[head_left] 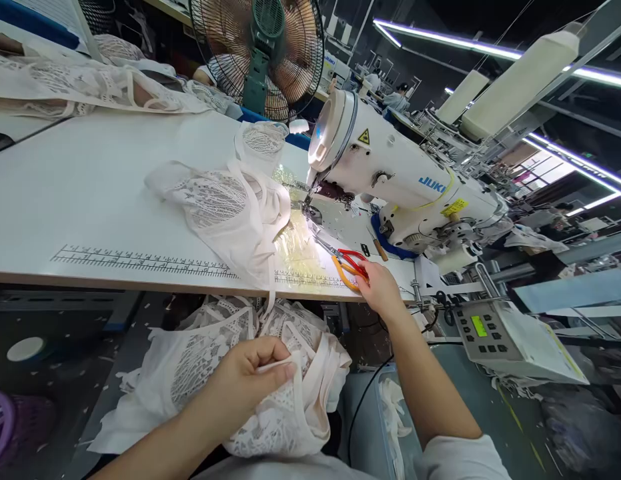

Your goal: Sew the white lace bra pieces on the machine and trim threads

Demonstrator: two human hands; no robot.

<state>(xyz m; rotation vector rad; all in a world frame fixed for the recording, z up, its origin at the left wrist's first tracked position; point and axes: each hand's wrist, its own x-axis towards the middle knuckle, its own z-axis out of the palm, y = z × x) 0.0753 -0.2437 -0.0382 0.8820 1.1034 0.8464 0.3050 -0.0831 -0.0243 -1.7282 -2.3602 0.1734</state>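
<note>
My left hand [253, 370] pinches the edge of a white lace garment [200, 360] between thumb and fingers, over my lap. The garment hangs in folds, with lace panels and smooth pale bands showing. At the table's front edge my right hand [383, 288] is closed on the handles of a pair of scissors [347, 263], one loop red and the other orange. The blades lie over the table, pointing toward the sewing machine's needle area. Another white lace piece [225, 207], like a bra, lies on the table beside the needle, with a strap hanging over the edge.
A white JUKI sewing machine [390, 167] stands on the white table [105, 180], which has a printed ruler [155, 261]. Behind it is a fan [260, 60]. More lace pieces [90, 83] lie at the far left. A control box [510, 337] sits at right, a plastic bin [363, 400] below.
</note>
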